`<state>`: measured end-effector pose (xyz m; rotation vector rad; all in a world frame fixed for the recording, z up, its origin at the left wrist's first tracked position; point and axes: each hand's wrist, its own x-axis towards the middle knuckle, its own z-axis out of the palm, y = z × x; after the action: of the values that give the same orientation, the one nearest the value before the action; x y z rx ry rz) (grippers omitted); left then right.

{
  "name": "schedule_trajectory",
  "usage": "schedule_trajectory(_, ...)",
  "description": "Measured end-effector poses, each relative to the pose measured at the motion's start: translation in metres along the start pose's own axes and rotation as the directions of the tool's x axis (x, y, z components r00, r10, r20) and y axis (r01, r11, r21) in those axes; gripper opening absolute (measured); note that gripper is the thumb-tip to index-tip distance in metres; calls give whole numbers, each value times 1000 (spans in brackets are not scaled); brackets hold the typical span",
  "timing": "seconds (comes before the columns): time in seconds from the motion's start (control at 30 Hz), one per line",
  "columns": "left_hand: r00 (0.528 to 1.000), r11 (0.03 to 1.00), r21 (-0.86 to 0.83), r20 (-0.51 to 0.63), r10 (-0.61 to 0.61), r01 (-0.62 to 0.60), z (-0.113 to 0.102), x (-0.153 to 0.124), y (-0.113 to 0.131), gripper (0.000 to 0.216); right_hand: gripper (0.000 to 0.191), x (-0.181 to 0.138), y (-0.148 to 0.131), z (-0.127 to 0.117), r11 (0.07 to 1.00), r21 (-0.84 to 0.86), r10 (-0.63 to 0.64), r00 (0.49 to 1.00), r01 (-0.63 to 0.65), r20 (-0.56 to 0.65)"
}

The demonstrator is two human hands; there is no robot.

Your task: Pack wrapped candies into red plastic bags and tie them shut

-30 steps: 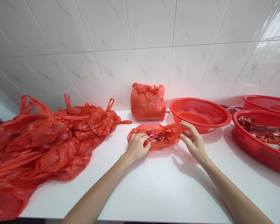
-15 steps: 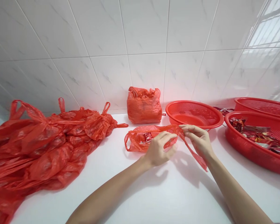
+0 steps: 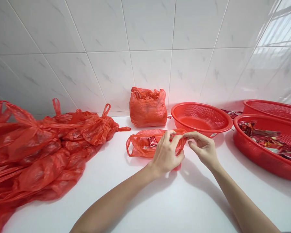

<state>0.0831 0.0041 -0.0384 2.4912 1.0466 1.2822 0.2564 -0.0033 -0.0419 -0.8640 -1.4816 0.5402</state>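
Gripping the handle end of a small red plastic bag (image 3: 145, 146), both hands meet just right of the bag's middle on the white counter (image 3: 160, 200). Left hand (image 3: 167, 153): fingers curled and pinched around gathered red film, thumb and forefinger closed on it. Right hand (image 3: 203, 149): fingertips pinching the same twisted strip from the other side, the two hands touching or nearly so. Bag lies flat on the counter, just in front of an empty red colander (image 3: 201, 118) and a stuffed red bag (image 3: 147, 108) standing against the tiled wall (image 3: 145, 48); a few wrapped sweets (image 3: 150, 142) show through its film. Judgement: the step in hand looks like closing the bag's mouth, the handles being drawn together for a knot. Next move would call for crossing one strip over the other and pulling snug without tearing the thin film or spilling the contents. To the left, a heap of tied red bags (image 3: 43, 149), well apart from the hands. To the right, a red basket of wrapped sweets (image 3: 266, 145) with a second red basket (image 3: 274, 108) behind it; neither is touched
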Motion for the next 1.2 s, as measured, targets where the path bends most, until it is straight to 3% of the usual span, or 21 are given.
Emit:
schedule_trajectory(0.1, 996, 995, 67, -37, 81, -79, -1, -1, 1, 37, 17, -2, 1, 1, 999, -36, -9, 1000, 8, -7)
schedule_trajectory(0.27, 993, 990, 110, -64, 97, -90, 2, 0, 4, 18, 19, -3, -3, 2, 998, -45, -39, 999, 39, -5)
schedule_trajectory(0.5, 997, 997, 77, -82, -10, 16, 8, 5, 0, 23, 26, -6, -7, 5, 999, -1, -38, 999, 38, -10)
schedule_trajectory(0.63, 986, 976, -155, -45, -161, 152, 6, 9, -1, 9, 29, -7, -6, 4, 998, 0, -58, 998, 58, 13)
schedule_trajectory(0.73, 931, 806, -475, 98, -352, 355, -1, 17, -3, 10, 28, -6, -5, 2, 997, -15, -76, 997, 76, -3)
schedule_trajectory(0.87, 736, 270, -724, 458, -499, 634, -14, 29, -7, 12, 23, -5, -3, 1, 989, -91, -117, 992, 113, -38)
schedule_trajectory(0.93, 658, 53, -741, 558, -505, 670, -20, 32, -7, 10, 23, -6, -3, 2, 988, -122, -102, 995, 99, -22)
schedule_trajectory(0.97, 639, -11, -741, 587, -498, 672, -22, 33, -7, 10, 25, -6, -3, 3, 988, -130, -87, 996, 85, -9)
schedule_trajectory(1.03, 643, -42, -743, 605, -470, 668, -27, 33, -6, 11, 31, -6, -2, 6, 988, -141, -60, 998, 62, 21)
schedule_trajectory(1.1, 680, 0, -756, 590, -436, 655, -30, 33, -4, 13, 36, -6, -1, 9, 987, -153, -49, 998, 54, 36)
schedule_trajectory(1.2, 726, 28, -788, 552, -410, 615, -34, 35, -3, 12, 24, -6, 4, 12, 982, -187, -35, 999, 39, 25)
